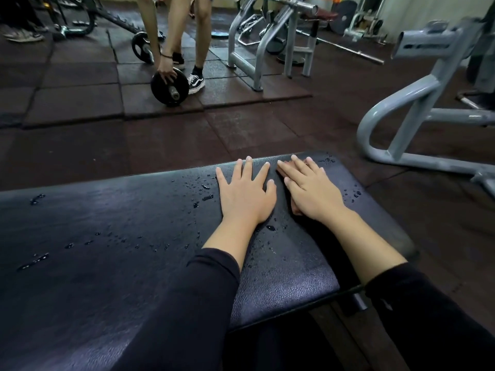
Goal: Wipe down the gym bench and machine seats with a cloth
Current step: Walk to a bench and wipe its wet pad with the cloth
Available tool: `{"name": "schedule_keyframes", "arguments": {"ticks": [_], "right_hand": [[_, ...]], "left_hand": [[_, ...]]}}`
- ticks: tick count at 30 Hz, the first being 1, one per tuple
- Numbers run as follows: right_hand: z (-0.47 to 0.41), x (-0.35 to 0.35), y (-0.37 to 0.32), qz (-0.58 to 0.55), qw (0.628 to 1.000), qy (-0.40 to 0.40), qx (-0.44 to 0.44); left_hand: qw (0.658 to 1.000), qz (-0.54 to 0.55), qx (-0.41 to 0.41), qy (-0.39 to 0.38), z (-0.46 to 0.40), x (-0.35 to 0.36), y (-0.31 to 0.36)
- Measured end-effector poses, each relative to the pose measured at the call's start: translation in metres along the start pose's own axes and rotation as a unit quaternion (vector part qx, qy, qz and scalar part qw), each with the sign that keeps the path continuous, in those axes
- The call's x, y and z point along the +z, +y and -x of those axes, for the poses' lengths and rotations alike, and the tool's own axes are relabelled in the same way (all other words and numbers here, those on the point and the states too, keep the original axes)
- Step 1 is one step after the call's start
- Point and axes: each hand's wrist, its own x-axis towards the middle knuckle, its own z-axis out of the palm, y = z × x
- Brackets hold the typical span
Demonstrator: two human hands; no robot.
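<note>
— Both hands lay flat on the bench pad (134, 223): the left hand (246, 194) with fingers spread and straight, holding nothing, and the right hand (310, 188) just beside it, fingers straight too, pressing on the far edge of the pad.

— And the cloth?

— None could be seen. Whether something thin lay under the right palm could not be told; a reddish patch at its heel might only have been a reflection.

— How would the pad likely handle?

— It looked like padded vinyl, soft under pressure and slick where the water droplets (206, 196) beaded. A cloth would probably glide easily; flat palm pressure seemed better than pinching.

— Anything else unclear?

— The pad's left end ran out of frame, its underside was hidden, and another person (187, 36) by a barbell plate (168, 88) was cut off above the legs.
</note>
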Motion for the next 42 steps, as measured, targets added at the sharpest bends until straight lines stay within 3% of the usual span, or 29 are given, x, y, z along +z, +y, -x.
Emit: {"name": "schedule_keyframes", "arguments": {"ticks": [7, 11, 19, 24, 28, 33, 37, 42], "right_hand": [[-0.064, -0.017, 0.018, -0.067, 0.997, -0.031, -0.003], [-0.068, -0.028, 0.051, -0.185, 0.980, -0.005, 0.068], [-0.015, 0.003, 0.040, 0.020, 0.995, 0.080, -0.050], [-0.062, 0.008, 0.028, 0.093, 0.985, 0.021, -0.141], [-0.082, -0.020, 0.062, 0.062, 0.996, -0.004, -0.070], [-0.043, -0.024, 0.094, 0.035, 0.998, 0.054, 0.001], [-0.022, -0.003, 0.061, 0.076, 0.994, 0.077, -0.033], [-0.061, 0.005, 0.023, 0.046, 0.995, 0.039, -0.084]], "left_hand": [[1.000, 0.002, 0.003, 0.012, -0.003, 0.002, -0.002], [1.000, 0.005, 0.002, 0.015, -0.003, 0.003, -0.003], [1.000, 0.005, -0.003, 0.018, -0.004, 0.004, -0.002], [1.000, -0.003, -0.003, 0.019, -0.004, 0.005, -0.002], [1.000, 0.000, -0.003, 0.020, -0.004, 0.005, -0.003], [1.000, -0.001, -0.005, 0.020, -0.004, 0.006, -0.002], [1.000, -0.004, -0.008, 0.017, -0.004, 0.006, -0.001], [1.000, -0.006, -0.009, 0.018, -0.004, 0.005, -0.001]]}}
